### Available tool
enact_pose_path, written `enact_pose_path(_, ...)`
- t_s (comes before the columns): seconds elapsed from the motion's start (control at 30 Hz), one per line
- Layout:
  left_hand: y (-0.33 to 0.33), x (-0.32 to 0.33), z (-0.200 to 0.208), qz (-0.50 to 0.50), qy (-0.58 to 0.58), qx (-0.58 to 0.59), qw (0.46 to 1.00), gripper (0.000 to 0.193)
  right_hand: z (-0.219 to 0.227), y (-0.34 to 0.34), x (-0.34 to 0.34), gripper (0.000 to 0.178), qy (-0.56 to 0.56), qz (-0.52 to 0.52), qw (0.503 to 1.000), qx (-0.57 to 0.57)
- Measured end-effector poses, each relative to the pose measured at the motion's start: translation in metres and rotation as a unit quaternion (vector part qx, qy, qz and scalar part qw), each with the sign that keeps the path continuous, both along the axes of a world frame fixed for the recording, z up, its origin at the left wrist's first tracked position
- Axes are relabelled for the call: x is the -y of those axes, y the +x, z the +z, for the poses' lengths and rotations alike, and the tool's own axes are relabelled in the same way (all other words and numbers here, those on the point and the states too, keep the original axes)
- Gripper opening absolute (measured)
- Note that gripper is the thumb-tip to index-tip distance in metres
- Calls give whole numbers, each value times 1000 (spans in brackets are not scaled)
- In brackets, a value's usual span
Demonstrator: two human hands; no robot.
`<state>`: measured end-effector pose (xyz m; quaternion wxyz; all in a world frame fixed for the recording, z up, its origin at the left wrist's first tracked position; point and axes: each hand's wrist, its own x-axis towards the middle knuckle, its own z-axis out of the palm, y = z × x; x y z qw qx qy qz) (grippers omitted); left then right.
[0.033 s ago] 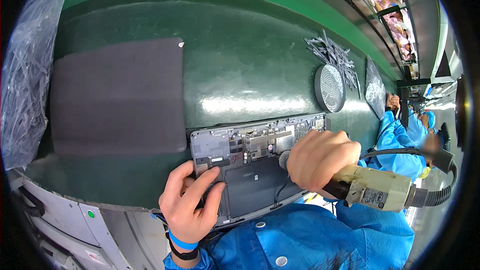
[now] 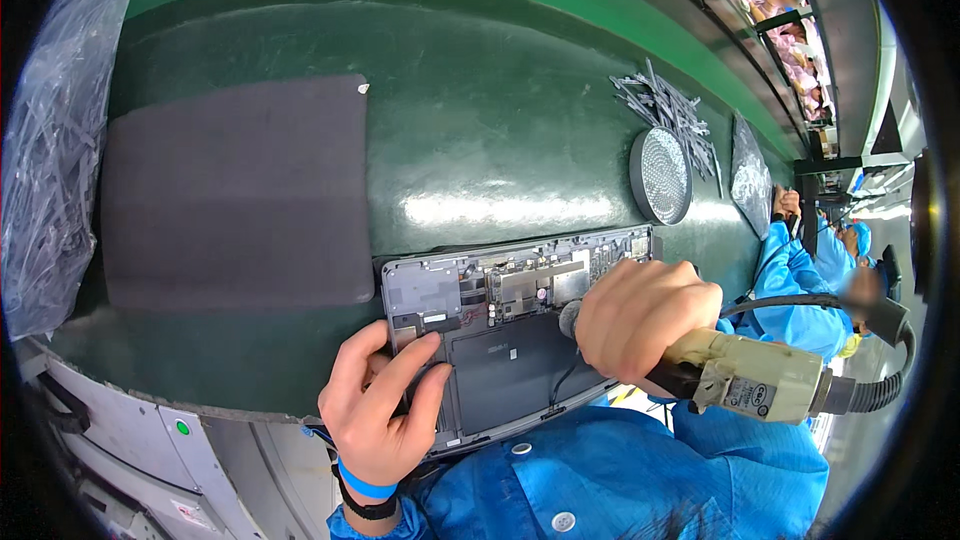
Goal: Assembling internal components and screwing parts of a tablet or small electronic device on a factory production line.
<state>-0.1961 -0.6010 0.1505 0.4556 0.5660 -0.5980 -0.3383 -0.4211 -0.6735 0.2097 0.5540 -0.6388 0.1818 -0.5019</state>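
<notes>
A laptop base (image 2: 515, 375) lies with its underside cover off, showing a circuit board (image 2: 530, 285) and a flat black battery. My left hand (image 2: 380, 410) grips its left edge, fingertips resting on the inner surface. My right hand (image 2: 645, 320) is wrapped round a cream-coloured powered screwdriver (image 2: 750, 380) with a dark grip and a grey hose at its rear. The tool's grey rounded nose (image 2: 569, 320) shows left of my fist, over the laptop between board and battery. Its tip is too small to make out.
A dark mat (image 2: 240, 195) lies left on the green bench (image 2: 480, 120). A clear plastic bag (image 2: 60, 160) stands at far left. A round dish (image 2: 661, 176), grey strips (image 2: 665, 110) and another bag (image 2: 750, 165) lie at right. Co-workers (image 2: 800, 280) sit beyond.
</notes>
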Motion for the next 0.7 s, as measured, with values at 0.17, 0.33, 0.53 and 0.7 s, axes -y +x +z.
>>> enact_pose_path(0.17, 0, 2, 1, -3, -5, -8, 1000, 29, 5, -17, 11, 25, 19, 62, 997, -30)
enact_pose_path(0.33, 2, 1, 0, -2, -16, -13, 1000, 30, 21, -8, -5, 37, 153, 10, 988, -32)
enact_pose_path(0.53, 2, 1, -4, -11, -46, -31, 998, 30, 43, 17, 23, 81, 74, -41, 995, 59)
enact_pose_path(0.7, 5, 1, -2, -14, -45, -21, 999, 31, 38, 42, 44, 90, 46, 46, 996, 56)
